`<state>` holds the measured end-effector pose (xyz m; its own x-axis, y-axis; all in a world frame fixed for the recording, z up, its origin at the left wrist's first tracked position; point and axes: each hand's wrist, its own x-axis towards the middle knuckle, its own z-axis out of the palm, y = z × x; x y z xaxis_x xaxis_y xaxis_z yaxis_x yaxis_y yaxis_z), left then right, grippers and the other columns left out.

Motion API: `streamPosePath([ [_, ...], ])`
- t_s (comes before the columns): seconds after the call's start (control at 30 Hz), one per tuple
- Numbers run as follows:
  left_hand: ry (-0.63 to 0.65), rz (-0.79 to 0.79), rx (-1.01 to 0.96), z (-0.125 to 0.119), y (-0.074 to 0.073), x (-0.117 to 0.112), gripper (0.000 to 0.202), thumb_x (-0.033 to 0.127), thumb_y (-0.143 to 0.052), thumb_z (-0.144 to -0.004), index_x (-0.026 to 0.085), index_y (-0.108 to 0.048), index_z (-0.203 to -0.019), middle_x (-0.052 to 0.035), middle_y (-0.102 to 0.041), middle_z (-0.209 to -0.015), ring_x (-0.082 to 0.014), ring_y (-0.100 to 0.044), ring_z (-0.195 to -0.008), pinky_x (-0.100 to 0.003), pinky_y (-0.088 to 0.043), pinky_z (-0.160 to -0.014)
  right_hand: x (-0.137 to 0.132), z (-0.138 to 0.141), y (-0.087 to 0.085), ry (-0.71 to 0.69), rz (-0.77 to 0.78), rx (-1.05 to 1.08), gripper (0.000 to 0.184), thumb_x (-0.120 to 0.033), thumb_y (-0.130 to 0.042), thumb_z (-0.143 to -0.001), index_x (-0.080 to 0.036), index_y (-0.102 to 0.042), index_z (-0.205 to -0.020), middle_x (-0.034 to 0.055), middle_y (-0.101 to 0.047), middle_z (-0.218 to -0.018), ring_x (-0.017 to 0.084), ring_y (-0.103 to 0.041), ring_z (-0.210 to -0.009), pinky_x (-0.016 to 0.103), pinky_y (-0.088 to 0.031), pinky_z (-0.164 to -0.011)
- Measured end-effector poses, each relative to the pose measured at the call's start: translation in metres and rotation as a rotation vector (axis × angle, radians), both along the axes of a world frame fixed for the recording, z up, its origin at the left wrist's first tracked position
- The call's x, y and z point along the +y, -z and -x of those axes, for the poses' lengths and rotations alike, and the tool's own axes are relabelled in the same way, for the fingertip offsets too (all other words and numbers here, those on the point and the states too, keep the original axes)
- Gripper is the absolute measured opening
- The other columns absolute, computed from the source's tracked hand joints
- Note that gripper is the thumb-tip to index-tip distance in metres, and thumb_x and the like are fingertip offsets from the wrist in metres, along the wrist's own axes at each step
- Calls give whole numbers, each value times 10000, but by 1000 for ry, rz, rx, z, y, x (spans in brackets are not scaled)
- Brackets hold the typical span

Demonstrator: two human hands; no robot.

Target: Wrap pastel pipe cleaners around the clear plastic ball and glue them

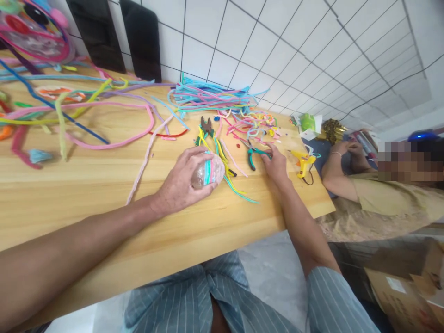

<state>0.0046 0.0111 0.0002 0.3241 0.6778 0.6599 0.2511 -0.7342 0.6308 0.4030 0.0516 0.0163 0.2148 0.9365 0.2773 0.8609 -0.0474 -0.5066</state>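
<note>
Gripping clear striped container (218, 170) in left hand (181, 179), centre of frame. Touching teal-handled pliers (252, 157) with nearer right hand (277, 165), right of centre; pointing nose-first to upper left. Can't tell if gripped.

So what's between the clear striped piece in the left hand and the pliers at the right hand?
Head view: yellow and teal strands, a thin pink strand, and a small dark piece I can't identify.
</note>
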Motion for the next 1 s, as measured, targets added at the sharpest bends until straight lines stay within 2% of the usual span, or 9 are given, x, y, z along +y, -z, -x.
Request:
streamPosePath([
  [0.1,-7,17,1,-2,2,0,681,302,-820,-937,325,-535,-1555,-132,-622,-1568,-350,-628,-1506,-604,-567,-1276,13,17,-17,-33,-44,98,625,-469,-753,-885,-227,-728,-1461,151,-815,-1441,332,-772,-1282,604,-583,-1216],
  [0.17,-1,22,-2,-3,4,0,680,309,-819,-941,322,-532,-1558,-133,-621,-1565,-352,-626,-1505,-604,-568,-1275,9,29,-34,-89,-73,258,586,-551,-721,-928,-249,-748,-1429,135,-802,-1484,316,-784,-1312,567,-620,-1184],
  [0.27,15,9,-24,-6,6,0,661,320,-804,-958,306,-531,-1560,-146,-614,-1566,-358,-615,-1516,-605,-565,-1277,-11,52,-63,-208,-109,619,545,-616,-842,-875,-303,-811,-1319,102,-822,-1457,324,-791,-1333,560,-617,-1202],
  [0.37,8,14,-26,-7,6,0,654,313,-802,-961,299,-528,-1555,-147,-614,-1568,-364,-609,-1525,-610,-561,-1280,-32,80,-84,-266,-112,750,519,-631,-913,-835,-320,-854,-1246,79,-848,-1407,311,-795,-1325,539,-603,-1227],
  [0.43,0,22,-18,-8,6,0,644,320,-807,-964,292,-531,-1545,-149,-613,-1570,-365,-616,-1517,-608,-564,-1275,-41,98,-92,-280,-149,823,491,-649,-925,-832,-311,-879,-1185,74,-877,-1326,290,-818,-1259,497,-626,-1188],
  [0.57,4,12,-7,-9,7,1,630,324,-804,-971,277,-535,-1538,-156,-616,-1575,-363,-625,-1507,-598,-571,-1264,-49,124,-97,-303,-236,927,452,-713,-884,-867,-291,-902,-1029,64,-908,-1106,252,-847,-1056,421,-684,-1012],
  [0.7,-9,9,-4,-9,10,1,630,306,-803,-961,283,-539,-1532,-146,-625,-1564,-355,-615,-1525,-598,-552,-1289,-59,133,-98,-315,-297,928,441,-713,-910,-853,-278,-880,-918,43,-876,-933,207,-805,-862,379,-673,-882],
  [0.87,-16,-4,14,-6,9,2,605,316,-786,-976,269,-541,-1527,-153,-614,-1551,-346,-615,-1518,-594,-560,-1284,-76,135,-98,-326,-390,885,395,-615,-985,-804,-274,-786,-807,-1,-795,-824,170,-716,-788,347,-625,-827],
  [1.0,-8,-32,12,-4,8,4,595,343,-787,-986,277,-551,-1528,-143,-623,-1543,-337,-622,-1511,-594,-563,-1281,-88,131,-94,-286,-409,879,382,-599,-974,-822,-270,-781,-814,-4,-770,-814,160,-668,-746,356,-616,-817],
])
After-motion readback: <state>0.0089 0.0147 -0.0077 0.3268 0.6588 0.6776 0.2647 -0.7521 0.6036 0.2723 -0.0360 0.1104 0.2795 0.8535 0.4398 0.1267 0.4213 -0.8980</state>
